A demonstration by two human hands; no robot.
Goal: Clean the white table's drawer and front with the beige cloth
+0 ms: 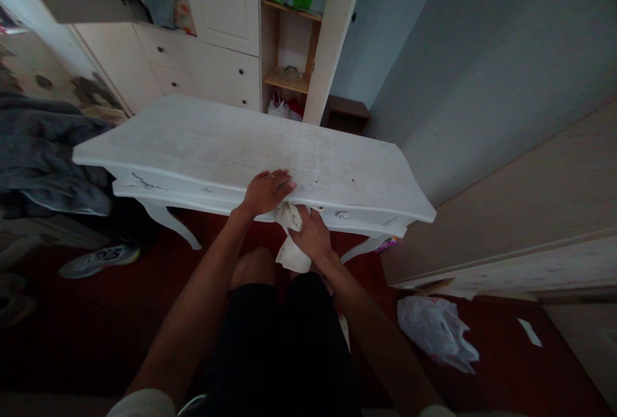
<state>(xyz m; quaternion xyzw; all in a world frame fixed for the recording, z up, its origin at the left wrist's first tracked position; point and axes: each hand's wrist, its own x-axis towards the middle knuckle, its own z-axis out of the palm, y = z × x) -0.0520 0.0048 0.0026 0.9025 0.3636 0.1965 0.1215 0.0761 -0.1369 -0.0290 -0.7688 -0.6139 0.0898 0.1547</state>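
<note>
A white table (202, 141) with curved legs stands in front of me. My left hand (267, 191) lies flat on its front edge, fingers stretched out to the right. Just below it my right hand (312, 236) is closed on a crumpled white cloth (290, 250) and presses it against the table's front drawer face. A small drawer knob (342, 214) sits a little to the right of the cloth.
White wardrobe (222, 12) with drawers and open shelves stands behind the table. Grey bedding (43, 153) lies at left, a sneaker (99, 259) on the red floor. A white plastic bag (436, 330) lies at right by the wall.
</note>
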